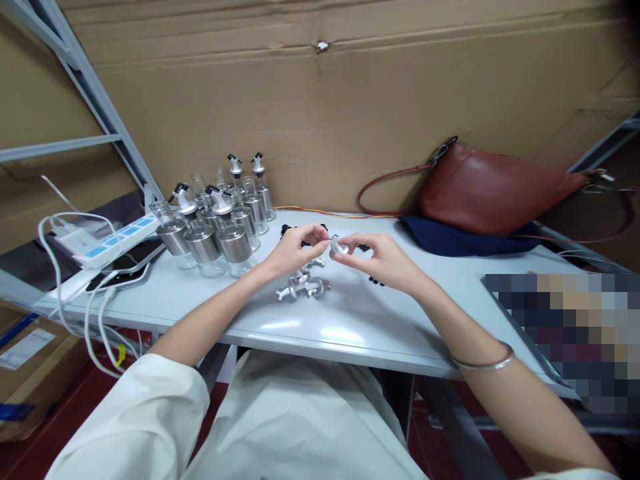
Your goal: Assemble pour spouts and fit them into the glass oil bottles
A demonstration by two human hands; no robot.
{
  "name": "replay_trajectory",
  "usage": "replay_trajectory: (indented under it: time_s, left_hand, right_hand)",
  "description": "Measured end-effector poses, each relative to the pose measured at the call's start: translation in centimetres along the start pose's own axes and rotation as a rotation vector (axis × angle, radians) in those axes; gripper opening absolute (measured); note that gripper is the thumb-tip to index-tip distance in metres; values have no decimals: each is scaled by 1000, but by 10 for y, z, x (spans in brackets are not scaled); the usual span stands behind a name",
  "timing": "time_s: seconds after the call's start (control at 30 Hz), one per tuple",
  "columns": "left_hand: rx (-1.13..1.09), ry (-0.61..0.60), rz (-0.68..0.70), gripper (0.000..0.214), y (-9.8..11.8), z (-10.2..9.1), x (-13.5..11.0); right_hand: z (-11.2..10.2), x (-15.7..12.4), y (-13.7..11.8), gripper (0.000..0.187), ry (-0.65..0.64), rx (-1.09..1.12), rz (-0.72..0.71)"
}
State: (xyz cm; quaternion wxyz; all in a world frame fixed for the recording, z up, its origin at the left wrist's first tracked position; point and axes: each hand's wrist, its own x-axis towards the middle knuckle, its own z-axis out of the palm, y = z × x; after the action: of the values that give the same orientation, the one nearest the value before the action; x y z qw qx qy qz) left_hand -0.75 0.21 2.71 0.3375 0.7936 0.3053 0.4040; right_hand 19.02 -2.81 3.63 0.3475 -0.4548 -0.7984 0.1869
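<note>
My right hand [380, 259] pinches a small silver-grey pour spout [339, 248] between thumb and fingers, above the table. Just left of it, my left hand [299, 248] is closed, its thumb and fingertips drawn together beside the spout's top. Whatever those left fingertips hold, if anything, is too small to make out. Several more grey spouts [305, 287] lie in a loose pile on the table below my hands. Small black parts [377, 281] are scattered to the right, and further black parts [286, 230] sit partly hidden behind my left hand.
Several glass bottles with steel bands [235, 245] stand at the left, some topped with spouts. Left of them are a power strip [120, 239] and white cables [60, 293]. A brown bag [490, 190] rests on dark blue cloth [450, 239] at the right. Cardboard [320, 120] backs the table.
</note>
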Motion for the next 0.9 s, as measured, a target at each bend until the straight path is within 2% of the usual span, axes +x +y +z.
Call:
replay_trajectory:
  time_s: [0.4,0.67,0.77,0.9]
  left_hand:
    - [3,-4,-43,7,2,3,-1]
    - [-56,-43,-57,10,2,3,-2]
    - [-41,-52,-56,10,3,3,-2]
    - [7,-48,-37,9,3,4,-2]
  right_hand:
    - [1,0,0,33,-21,-27,-37]
    - [-4,-1,-2,30,-72,-49,-112]
    - [-10,1,3,32,-43,-97,-127]
    - [-21,5,22,26,17,-260,-118]
